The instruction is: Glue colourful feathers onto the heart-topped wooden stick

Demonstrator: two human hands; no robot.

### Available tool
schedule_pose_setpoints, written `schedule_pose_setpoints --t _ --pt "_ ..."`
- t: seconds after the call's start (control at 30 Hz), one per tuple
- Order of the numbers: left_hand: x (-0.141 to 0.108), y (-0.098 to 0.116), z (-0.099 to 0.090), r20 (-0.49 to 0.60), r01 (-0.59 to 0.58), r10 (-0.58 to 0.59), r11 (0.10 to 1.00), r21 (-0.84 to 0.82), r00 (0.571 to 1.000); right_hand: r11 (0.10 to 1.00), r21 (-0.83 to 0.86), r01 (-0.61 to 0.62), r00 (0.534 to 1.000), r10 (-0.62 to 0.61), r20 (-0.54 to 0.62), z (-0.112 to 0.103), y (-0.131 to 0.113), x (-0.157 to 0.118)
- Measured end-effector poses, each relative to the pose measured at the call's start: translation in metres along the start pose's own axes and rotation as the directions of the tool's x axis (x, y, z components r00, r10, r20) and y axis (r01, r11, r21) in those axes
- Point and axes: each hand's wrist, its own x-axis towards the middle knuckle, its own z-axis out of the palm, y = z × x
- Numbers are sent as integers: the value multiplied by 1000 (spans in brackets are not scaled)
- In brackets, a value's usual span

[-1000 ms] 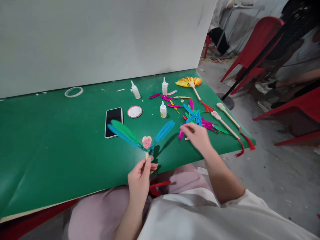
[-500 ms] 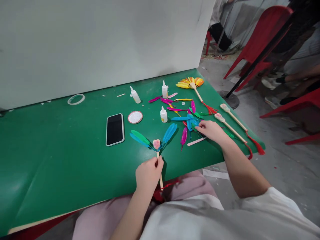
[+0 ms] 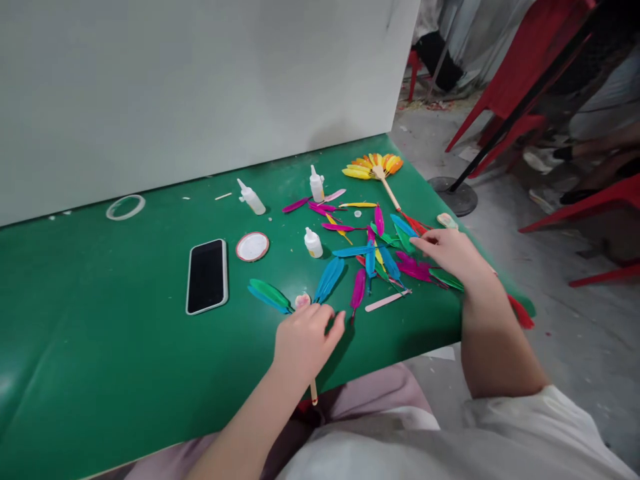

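Note:
My left hand [image 3: 305,340] lies over a small wooden stick [image 3: 314,392] with a pink-and-white head [image 3: 303,301]. Its thumb stands apart from the fingers, and its palm side is hidden. Blue feathers [image 3: 329,279] spread right of the head, a green feather [image 3: 270,292] and more blue to the left. Pinched in the fingertips of my right hand [image 3: 453,253] are blue and green feathers [image 3: 403,230], raised over a loose pile of blue, magenta, yellow and green feathers [image 3: 380,261].
On the green table [image 3: 125,347] are a phone [image 3: 207,277], a round white lid [image 3: 253,247], a tape ring [image 3: 125,207] and glue bottles [image 3: 313,243]. A yellow-orange feather fan [image 3: 379,175] lies at the back right. Red chairs [image 3: 530,67] and a person's legs are beyond.
My right hand has risen from the pile and moved right with blue and green feathers. My left hand has slid up the stick towards its head, its thumb now apart. The view has shifted slightly.

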Motion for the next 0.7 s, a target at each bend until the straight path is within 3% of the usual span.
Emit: schedule_pose_setpoints --t 0.1,0.13,0.2,0.27,0.33,0.47,0.57,0.7 --pt "10 10 11 9 -268 271 955 -131 962 985 -170 8 978 -43 -203 0 -6 2" --pt "13 12 13 6 -327 332 932 -160 943 980 -188 71 970 -111 -216 1 -10 3" --pt "19 14 16 -10 -379 384 906 -191 923 944 -208 256 949 -287 -132 7 -17 6" --pt "24 13 16 -21 -379 383 903 -204 923 886 -238 397 912 -410 -4 15 -23 9" --pt "29 10 15 -43 -371 370 904 -212 928 860 -285 424 904 -422 70 23 -26 12" --pt "31 -3 13 -148 -252 221 937 -242 964 848 -375 374 926 -364 100 32 -31 9" --pt "29 -11 14 -197 -162 108 943 -289 975 829 -395 396 917 -378 126 33 -36 5" --pt "27 -10 17 -182 -213 161 924 -319 970 870 -315 380 925 -366 105 33 -37 6"
